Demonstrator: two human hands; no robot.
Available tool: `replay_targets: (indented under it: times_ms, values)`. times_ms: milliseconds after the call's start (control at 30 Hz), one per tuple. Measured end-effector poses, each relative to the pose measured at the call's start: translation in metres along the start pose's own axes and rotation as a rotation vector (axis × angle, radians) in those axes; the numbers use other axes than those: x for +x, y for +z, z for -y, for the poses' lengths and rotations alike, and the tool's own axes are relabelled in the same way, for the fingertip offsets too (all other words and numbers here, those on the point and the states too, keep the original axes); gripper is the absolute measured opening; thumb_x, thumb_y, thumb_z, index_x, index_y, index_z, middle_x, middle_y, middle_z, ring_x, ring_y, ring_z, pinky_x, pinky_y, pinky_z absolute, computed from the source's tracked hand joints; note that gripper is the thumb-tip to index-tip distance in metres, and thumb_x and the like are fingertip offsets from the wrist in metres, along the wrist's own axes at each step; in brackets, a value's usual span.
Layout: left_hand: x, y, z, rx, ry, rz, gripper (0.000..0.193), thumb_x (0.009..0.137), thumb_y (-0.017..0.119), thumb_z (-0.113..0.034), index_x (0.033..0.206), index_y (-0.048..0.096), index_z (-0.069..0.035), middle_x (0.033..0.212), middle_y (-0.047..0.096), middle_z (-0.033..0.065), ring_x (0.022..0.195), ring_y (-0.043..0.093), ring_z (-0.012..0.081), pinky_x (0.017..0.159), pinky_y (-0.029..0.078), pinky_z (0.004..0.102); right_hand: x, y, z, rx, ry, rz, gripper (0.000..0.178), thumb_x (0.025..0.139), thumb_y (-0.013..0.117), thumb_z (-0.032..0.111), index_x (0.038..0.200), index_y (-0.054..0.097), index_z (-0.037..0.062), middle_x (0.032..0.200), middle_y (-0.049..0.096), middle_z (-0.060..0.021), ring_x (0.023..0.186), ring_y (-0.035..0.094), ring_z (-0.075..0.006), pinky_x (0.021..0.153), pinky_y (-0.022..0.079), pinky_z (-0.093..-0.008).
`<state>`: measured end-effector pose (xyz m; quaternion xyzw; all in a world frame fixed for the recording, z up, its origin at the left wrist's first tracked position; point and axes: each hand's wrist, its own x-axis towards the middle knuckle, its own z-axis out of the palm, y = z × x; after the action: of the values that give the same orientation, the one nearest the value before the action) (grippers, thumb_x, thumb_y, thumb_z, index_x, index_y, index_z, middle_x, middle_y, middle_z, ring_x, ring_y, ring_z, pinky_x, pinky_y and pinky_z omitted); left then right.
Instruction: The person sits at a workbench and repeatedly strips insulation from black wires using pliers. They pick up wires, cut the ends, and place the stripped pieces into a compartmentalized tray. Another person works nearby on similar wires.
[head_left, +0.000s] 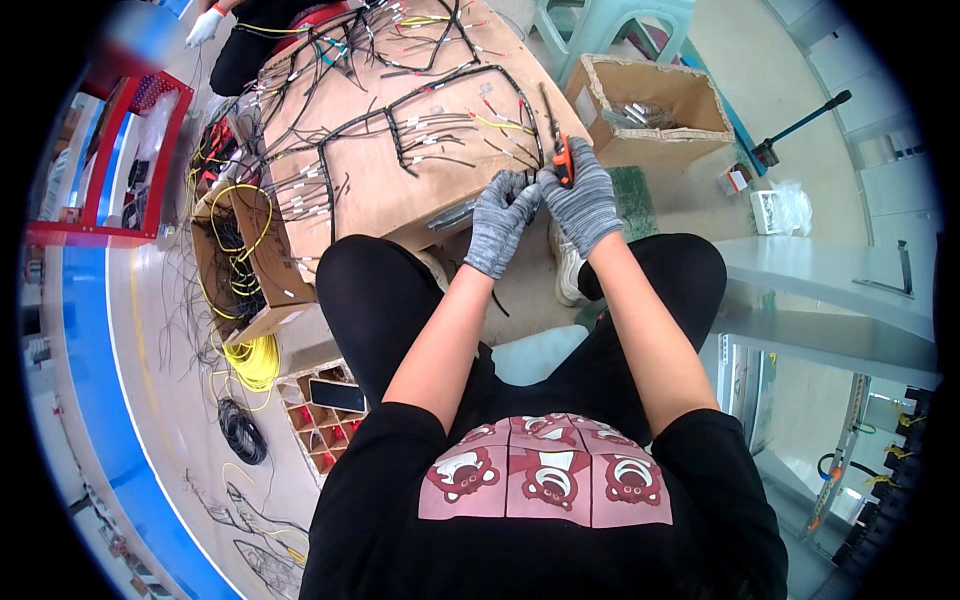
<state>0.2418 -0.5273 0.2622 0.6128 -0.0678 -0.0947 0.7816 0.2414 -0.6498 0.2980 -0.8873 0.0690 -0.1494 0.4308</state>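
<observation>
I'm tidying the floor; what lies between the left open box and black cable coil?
In the head view, a yellow cable coil lies between the open box and black cable coil.

You can read no words or numbers here. At ten o'clock, small white tags [310, 184] line your wiring harness [392, 125], their markings too tiny to make out. Between one and two, a pale label [585, 106] marks a cardboard box [660, 150]; at two, a small red-and-white box's [735, 180] print blurs.
</observation>
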Motion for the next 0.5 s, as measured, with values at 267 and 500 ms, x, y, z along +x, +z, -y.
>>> replay_targets:
  times_ms: [267, 500]
  values:
    - [0.006, -0.007, 0.037, 0.085, -0.03, 0.012, 0.012, 0.082, 0.06, -0.011, 0.086, 0.052, -0.003, 0.071, 0.046, -0.0019, 0.062, 0.039, 0.0058, 0.057, 0.038, 0.0214, 0.002, 0.008, -0.022, 0.237, 0.085, 0.019, 0.028, 0.068, 0.057, 0.003, 0.095, 0.048, 0.0011, 0.073, 0.054, -0.0099, 0.062, 0.054, -0.0183, 0.061, 0.047, -0.0283]
    - [0.006, -0.001, 0.006, 0.052, -0.148, 0.094, 0.014, 0.082, 0.062, -0.016, 0.087, 0.057, -0.003, 0.068, 0.05, -0.0024, 0.058, 0.041, 0.005, 0.053, 0.037, 0.0206, 0.004, -0.006, -0.017, 0.385, 0.107, 0.088, 0.029, 0.069, 0.058, 0.001, 0.096, 0.048, 0.0019, 0.075, 0.052, -0.0045, 0.066, 0.05, -0.0117, 0.063, 0.045, -0.0244]
